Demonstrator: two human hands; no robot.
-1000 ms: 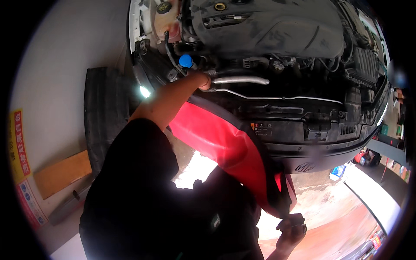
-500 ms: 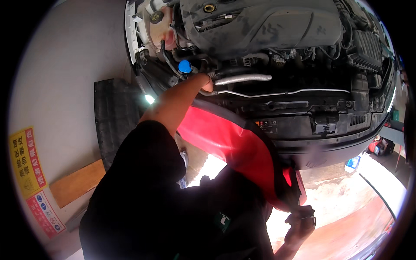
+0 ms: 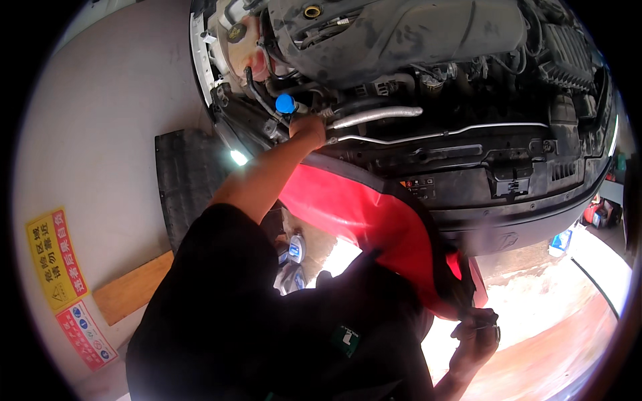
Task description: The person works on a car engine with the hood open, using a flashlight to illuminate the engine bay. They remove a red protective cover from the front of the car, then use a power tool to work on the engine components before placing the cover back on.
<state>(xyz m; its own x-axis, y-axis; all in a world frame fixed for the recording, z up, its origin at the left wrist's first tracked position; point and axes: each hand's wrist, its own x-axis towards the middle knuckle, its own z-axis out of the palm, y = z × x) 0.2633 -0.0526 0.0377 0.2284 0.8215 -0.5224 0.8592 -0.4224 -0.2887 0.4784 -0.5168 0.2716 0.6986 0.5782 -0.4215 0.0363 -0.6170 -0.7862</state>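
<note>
My left hand [image 3: 309, 131] reaches into the front left of the engine bay, beside a blue round cap [image 3: 285, 103] and the near end of a silver-sleeved hose [image 3: 378, 116]. Its fingers are hidden down among the parts. A thin silver pipe [image 3: 435, 135] runs to the right from near my wrist. My right hand [image 3: 476, 339] is low at the right, closed, beside the lower end of a red cover with a black edge [image 3: 361, 214]. What it holds is dark and too unclear to name. The cover lies along the car's front edge, between the car and my body.
A black engine cover [image 3: 414, 40] and a whitish tank with reddish fluid [image 3: 246, 50] fill the far side. At left are a bright lamp [image 3: 239, 158], a wooden board [image 3: 134, 286] and a wall with warning signs [image 3: 57, 257]. Bottles [image 3: 296, 248] stand on the floor below.
My left hand has moved slightly left and down, closer under the blue cap. The view has shifted a little, so more of the floor bottles shows. My right hand remains by the red cover's end.
</note>
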